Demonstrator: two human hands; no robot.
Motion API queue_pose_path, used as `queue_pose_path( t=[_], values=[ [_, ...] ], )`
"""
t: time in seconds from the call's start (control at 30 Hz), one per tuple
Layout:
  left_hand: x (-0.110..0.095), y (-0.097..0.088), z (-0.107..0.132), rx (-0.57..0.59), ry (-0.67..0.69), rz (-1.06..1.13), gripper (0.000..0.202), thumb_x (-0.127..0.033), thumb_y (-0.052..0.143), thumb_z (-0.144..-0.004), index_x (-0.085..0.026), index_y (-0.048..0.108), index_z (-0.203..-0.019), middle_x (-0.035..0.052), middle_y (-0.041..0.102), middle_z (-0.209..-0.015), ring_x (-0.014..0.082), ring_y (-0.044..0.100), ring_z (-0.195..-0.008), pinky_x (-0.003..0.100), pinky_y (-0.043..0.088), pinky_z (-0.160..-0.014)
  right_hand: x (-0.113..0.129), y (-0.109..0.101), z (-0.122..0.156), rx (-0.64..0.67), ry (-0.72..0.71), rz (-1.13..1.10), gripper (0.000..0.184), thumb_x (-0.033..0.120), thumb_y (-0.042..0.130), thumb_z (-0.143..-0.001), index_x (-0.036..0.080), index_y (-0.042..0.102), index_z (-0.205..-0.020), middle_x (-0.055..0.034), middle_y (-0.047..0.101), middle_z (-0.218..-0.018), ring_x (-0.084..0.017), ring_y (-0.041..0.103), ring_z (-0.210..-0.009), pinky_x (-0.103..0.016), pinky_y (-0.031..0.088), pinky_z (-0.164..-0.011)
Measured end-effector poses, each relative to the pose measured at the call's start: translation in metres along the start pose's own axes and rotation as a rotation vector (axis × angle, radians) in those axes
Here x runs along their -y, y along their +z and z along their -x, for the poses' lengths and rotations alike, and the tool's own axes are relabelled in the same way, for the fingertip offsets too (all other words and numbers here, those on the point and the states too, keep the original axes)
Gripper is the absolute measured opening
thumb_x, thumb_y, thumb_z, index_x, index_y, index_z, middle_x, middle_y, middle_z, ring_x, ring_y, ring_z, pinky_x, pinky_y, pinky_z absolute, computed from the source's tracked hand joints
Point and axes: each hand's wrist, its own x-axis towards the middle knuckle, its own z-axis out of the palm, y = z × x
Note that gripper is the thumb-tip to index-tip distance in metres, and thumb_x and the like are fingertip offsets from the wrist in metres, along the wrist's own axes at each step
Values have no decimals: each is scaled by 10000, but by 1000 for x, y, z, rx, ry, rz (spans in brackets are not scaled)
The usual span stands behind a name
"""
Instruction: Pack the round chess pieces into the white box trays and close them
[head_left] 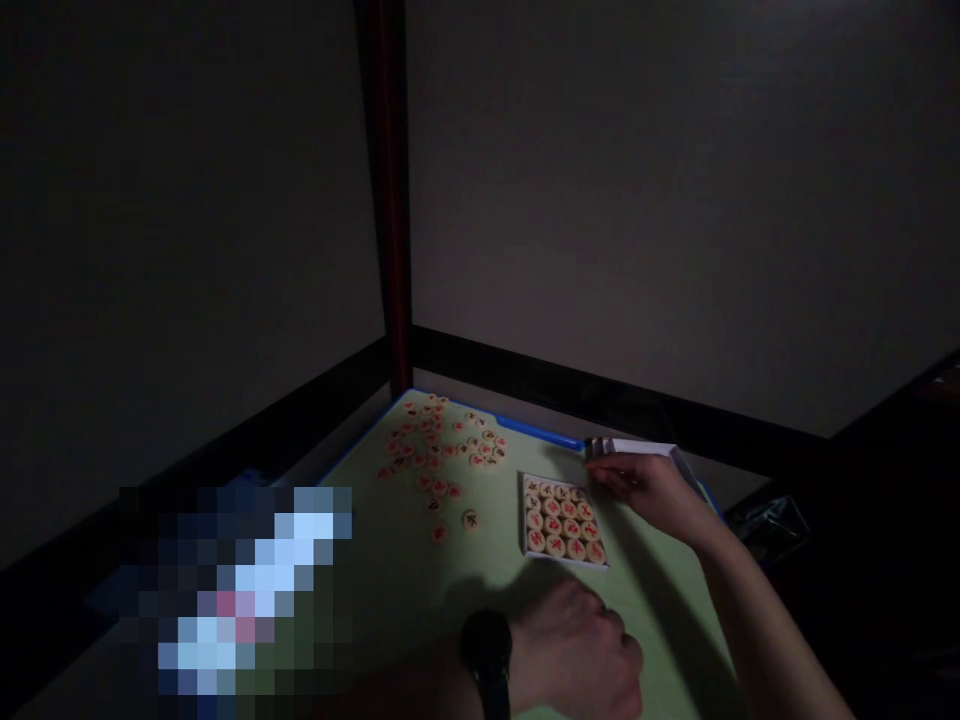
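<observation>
A shallow white box [526,520] lies on the pale green tabletop [390,580], filled with rows of round xiangqi pieces [562,520] marked in red or black. Just past the box's far right corner is my right hand [652,490], its fingers pinched together; anything between them is too dark to make out. My left hand [577,640], with a dark watch [487,645] on the wrist, is curled closed on the near side of the box. Its palm and fingertips are hidden. Loose xiangqi pieces [435,460] are scattered to the left of the box.
Behind my right hand lies a white box part [645,447] with dark items at its left end. A blue strip [540,432] runs along the far table edge. Walls meet at a dark red post [394,200] behind the table. A pixelated patch covers the lower left.
</observation>
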Motion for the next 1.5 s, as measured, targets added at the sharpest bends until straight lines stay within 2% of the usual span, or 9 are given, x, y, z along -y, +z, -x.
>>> queue_pose_path(
  t=[0.13, 0.3, 0.47, 0.7, 0.83, 0.97, 1.2, 1.33, 1.5],
  values=[
    [2, -2, 0, 17, -4, 7, 291, -380, 501, -925, -161, 689, -888, 42, 744, -784, 192, 692, -663, 318, 499, -553, 24, 7, -35, 34, -78, -16, 279, 172, 558, -860, 185, 792, -1012, -80, 791, -988, -210, 735, -853, -295, 548, -767],
    [5, 3, -3, 120, -17, 15, 335, -407, 484, -928, -168, 710, -867, 44, 731, -694, 196, 683, -603, 328, 506, -557, 53, 53, -108, 246, -50, 141, 276, 20, 587, -781, 163, 797, -889, -48, 790, -863, -175, 727, -829, -233, 501, -767],
    [7, 12, -7, 215, 9, 6, 308, -443, 601, -871, -182, 730, -772, 36, 698, -605, 197, 671, -586, 336, 512, -603, 65, 85, -139, 302, 76, 335, 173, 176, 657, -826, 156, 798, -925, -130, 780, -980, -234, 720, -924, -250, 495, -744],
    [9, 16, -7, 192, -19, 53, 350, -400, 564, -898, -181, 731, -682, 29, 671, -564, 181, 628, -526, 312, 449, -532, 74, 93, -146, 309, 122, 412, 222, 150, 607, -842, 116, 764, -994, -198, 750, -1055, -274, 704, -984, -264, 477, -739],
    [9, 15, -6, 150, -12, 53, 332, -406, 564, -898, -189, 742, -721, 32, 680, -581, 181, 642, -550, 302, 438, -532, 79, 89, -147, 300, 83, 399, 244, 162, 608, -846, 157, 721, -1061, -140, 750, -1064, -220, 693, -971, -224, 447, -714],
    [10, 13, -7, 190, 13, 45, 292, -395, 593, -875, -184, 741, -736, 35, 683, -583, 180, 642, -551, 296, 426, -515, 84, 86, -144, 334, -49, 347, 268, 141, 630, -816, 188, 693, -1072, -66, 759, -981, -167, 683, -899, -197, 415, -688],
    [9, 13, -7, 191, 15, 44, 290, -379, 585, -876, -181, 739, -730, 31, 673, -561, 183, 631, -535, 312, 453, -534, 92, 89, -142, 391, -132, 371, 236, 83, 583, -806, 174, 725, -971, -75, 761, -936, -172, 679, -858, -212, 409, -661],
    [8, 9, -5, 153, 5, 40, 269, -397, 607, -850, -175, 744, -784, 48, 707, -626, 212, 668, -587, 333, 489, -559, 88, 70, -132, 361, -125, 289, 307, 38, 606, -750, 157, 728, -1005, -69, 767, -905, -165, 685, -828, -209, 432, -677],
    [6, -1, -2, 87, -31, 23, 317, -377, 510, -912, -154, 725, -846, 60, 728, -684, 234, 697, -608, 353, 504, -566, 68, 38, -89, 394, -126, 186, 278, 35, 603, -715, 159, 761, -907, -49, 768, -829, -159, 694, -767, -215, 450, -678]
  ],
)
